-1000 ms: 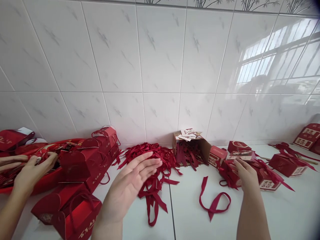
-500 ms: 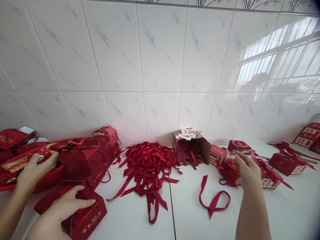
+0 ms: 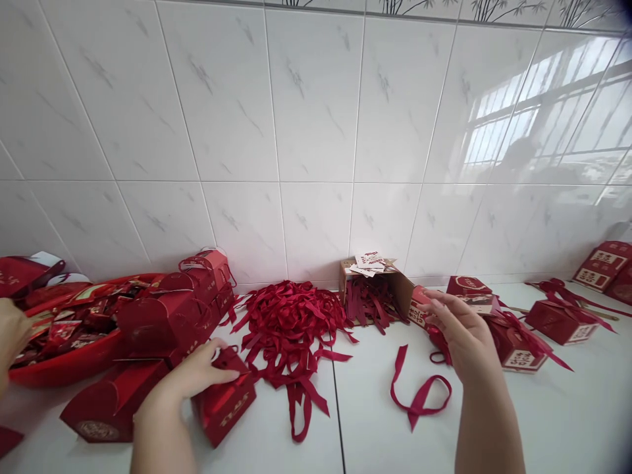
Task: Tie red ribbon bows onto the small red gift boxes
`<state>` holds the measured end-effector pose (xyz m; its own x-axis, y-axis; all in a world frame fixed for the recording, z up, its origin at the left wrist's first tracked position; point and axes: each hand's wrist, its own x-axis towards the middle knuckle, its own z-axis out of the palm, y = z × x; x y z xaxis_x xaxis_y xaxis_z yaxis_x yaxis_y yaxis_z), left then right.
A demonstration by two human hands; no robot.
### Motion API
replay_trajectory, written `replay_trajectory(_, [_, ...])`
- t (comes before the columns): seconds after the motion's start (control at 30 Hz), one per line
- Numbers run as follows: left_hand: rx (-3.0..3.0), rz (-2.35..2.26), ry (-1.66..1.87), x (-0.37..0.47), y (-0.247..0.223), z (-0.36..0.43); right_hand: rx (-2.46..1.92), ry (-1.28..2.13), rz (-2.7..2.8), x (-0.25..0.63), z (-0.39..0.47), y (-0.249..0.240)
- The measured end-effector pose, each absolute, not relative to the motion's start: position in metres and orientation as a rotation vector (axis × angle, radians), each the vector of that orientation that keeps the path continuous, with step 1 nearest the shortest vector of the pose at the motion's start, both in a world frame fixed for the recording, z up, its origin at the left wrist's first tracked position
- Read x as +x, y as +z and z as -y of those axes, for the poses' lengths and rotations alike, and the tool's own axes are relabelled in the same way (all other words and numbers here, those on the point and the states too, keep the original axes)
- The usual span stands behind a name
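Note:
My left hand (image 3: 205, 372) grips the top of a dark red gift box (image 3: 228, 401) with gold lettering, tilted over the table. My right hand (image 3: 461, 332) is to the right, fingers loosely apart beside a small red box with a white label (image 3: 419, 317); contact there is unclear. Just beyond the right hand sits a ribbon-tied red box (image 3: 518, 349). A loose red ribbon (image 3: 419, 408) lies looped on the table below it. Between my hands is a big heap of red ribbons (image 3: 296, 316).
At the left edge a co-worker's hand (image 3: 10, 332) is beside a red tray (image 3: 74, 365) of wrapped sweets. Red gift boxes (image 3: 153, 326) are stacked near it. A cardboard box (image 3: 405, 293) of ribbons with cards (image 3: 369, 264) on top stands against the tiled wall.
My left hand has carried the gift box rightward, away from the other boxes. My right hand has shifted left and its fingers have loosened. The co-worker's hand has left the tray.

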<state>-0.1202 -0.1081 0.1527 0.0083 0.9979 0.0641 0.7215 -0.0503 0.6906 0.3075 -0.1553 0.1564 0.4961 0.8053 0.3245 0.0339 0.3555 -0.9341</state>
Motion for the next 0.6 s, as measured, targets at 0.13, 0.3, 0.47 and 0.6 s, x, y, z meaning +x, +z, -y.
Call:
replay_trajectory(0.13, [1.781,-1.571,0.388,-0.088,0.150,0.104,-1.090,0.622,1.084,0.293,0.158,0.161])
replay_trajectory(0.3, [1.892,-1.309,0.298,-0.070,0.165,0.120,-1.153,0.634,1.212,0.283,0.159,0.167])
replay_trajectory(0.47, [1.890,-1.536,0.235,-0.060,0.154,0.112,-1.253,0.739,1.661,0.269,0.152,0.158])
replay_trajectory(0.6, [1.921,-1.479,0.158,-0.051,0.148,0.103,-1.500,0.752,1.945,0.255,0.134,0.132])
